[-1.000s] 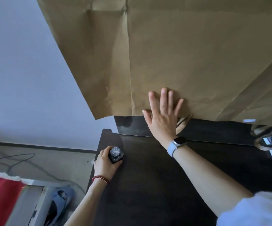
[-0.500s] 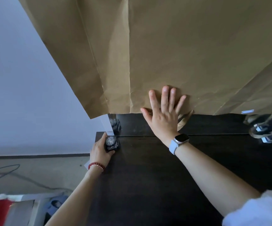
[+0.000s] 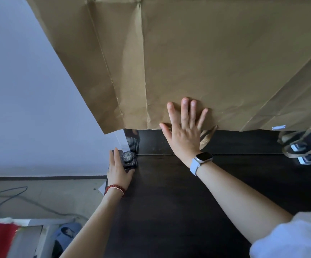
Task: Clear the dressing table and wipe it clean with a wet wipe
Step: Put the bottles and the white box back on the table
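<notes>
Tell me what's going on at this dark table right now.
A person is working at the dressing table. The right hand presses flat, fingers spread, against the brown paper covering the mirror behind it. The left hand rests beside a small dark jar in the table's far left corner, fingers straight along it. No wet wipe is in view.

Dark dressing table (image 3: 169, 202), small dark jar (image 3: 128, 159) at its back-left corner.
</notes>
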### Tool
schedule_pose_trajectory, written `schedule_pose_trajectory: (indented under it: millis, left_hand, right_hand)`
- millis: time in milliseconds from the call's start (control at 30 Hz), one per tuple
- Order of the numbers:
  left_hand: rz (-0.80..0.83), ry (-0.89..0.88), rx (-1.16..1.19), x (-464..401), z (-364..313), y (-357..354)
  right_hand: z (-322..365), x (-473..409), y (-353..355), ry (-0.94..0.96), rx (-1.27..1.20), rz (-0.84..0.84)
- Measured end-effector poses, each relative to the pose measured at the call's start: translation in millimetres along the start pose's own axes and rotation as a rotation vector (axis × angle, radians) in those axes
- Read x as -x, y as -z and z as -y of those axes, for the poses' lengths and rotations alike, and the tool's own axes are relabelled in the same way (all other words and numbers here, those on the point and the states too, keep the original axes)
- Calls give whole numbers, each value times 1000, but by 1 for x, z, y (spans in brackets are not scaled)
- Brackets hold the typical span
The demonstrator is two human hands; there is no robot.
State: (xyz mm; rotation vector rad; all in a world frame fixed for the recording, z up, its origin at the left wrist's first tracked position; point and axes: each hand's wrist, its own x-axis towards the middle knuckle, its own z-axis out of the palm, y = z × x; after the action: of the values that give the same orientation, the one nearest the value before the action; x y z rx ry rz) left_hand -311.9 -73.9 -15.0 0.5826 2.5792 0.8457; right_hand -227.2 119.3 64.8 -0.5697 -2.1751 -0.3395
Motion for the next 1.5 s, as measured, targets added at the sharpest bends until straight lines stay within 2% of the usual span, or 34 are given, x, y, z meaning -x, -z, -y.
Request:
schedule_pose_trajectory:
  millis: [100,167,267,367,467,533,767,1033,1200,1367,1500]
  left_hand:
    - [-179,-33,-34,26,-21,0]
    - [-283,-98,-60,45,-44,2]
    - [-409,-274,-131,70,-88,5]
    - [-456,-441,-220,92,-138,-3]
    - [-393,-528,-261,123,-196,-36]
    - [-332,-554,-295,148,-233,-69]
    - [-121,-772,-344,253,-371,-215]
    - [83,-1000,-248,323,-489,-326]
    - [146,-938,-235,325,-529,-385]
    - [174,-679,-147,304,-560,-433]
    - [187,-458,-113,282,-587,-458]
  right_hand:
    - [0,-2,14,-4,-66,78]
    - [-4,-3,32,4,-194,138]
    - [-25,0,66,34,-479,168]
    - [-75,18,104,7,-523,147]
    - [-150,53,148,-85,-399,198]
    - [-204,82,177,-147,-315,298]
    - [-402,198,300,-429,-75,546]
    - [-534,266,387,-700,8,505]
    - [-579,292,380,-841,-62,501]
    - [-622,278,346,-862,-179,565]
    - [-657,250,293,-896,-308,617]
